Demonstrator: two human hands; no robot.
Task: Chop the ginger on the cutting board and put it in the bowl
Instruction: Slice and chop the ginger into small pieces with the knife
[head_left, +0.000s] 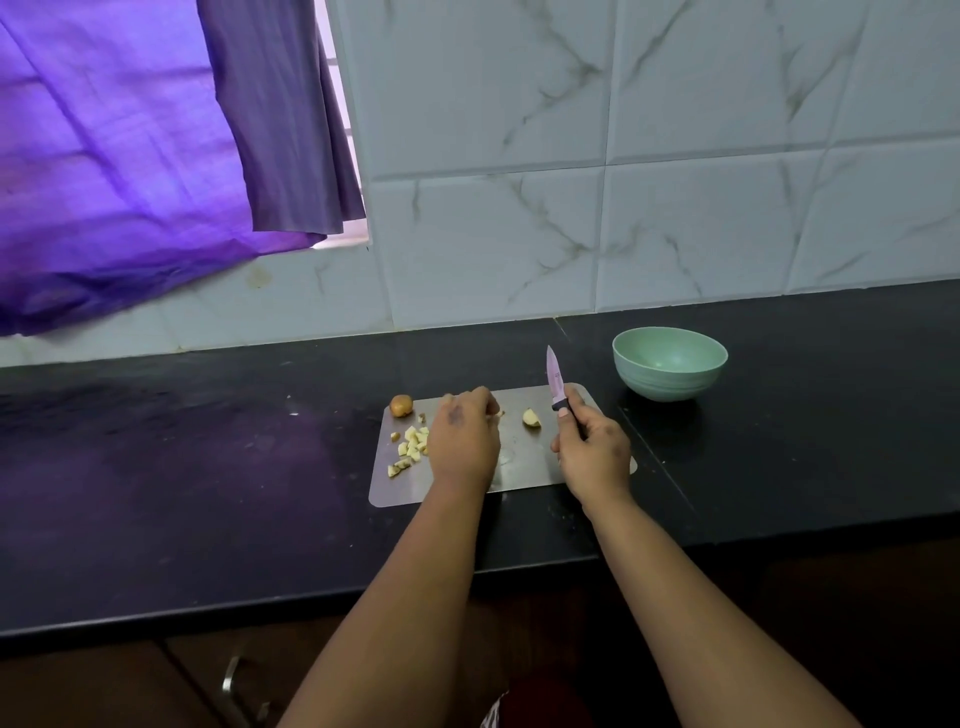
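A steel cutting board (519, 473) lies on the black counter. Several chopped ginger bits (410, 448) sit on its left part. A larger ginger chunk (531, 418) lies near the board's far edge. A brown ginger knob (401, 405) rests at the far left corner. My left hand (462, 436) is over the board's middle, fingers curled down on a small ginger piece that is mostly hidden. My right hand (592, 449) grips a small knife (556, 382) by its black handle, blade pointing up and away. An empty green bowl (670, 370) stands right of the board.
The black counter (208, 467) runs left and right, with a tiled wall behind it. A purple curtain (130, 156) hangs at the upper left. A cabinet handle (231, 675) shows below the counter's front edge.
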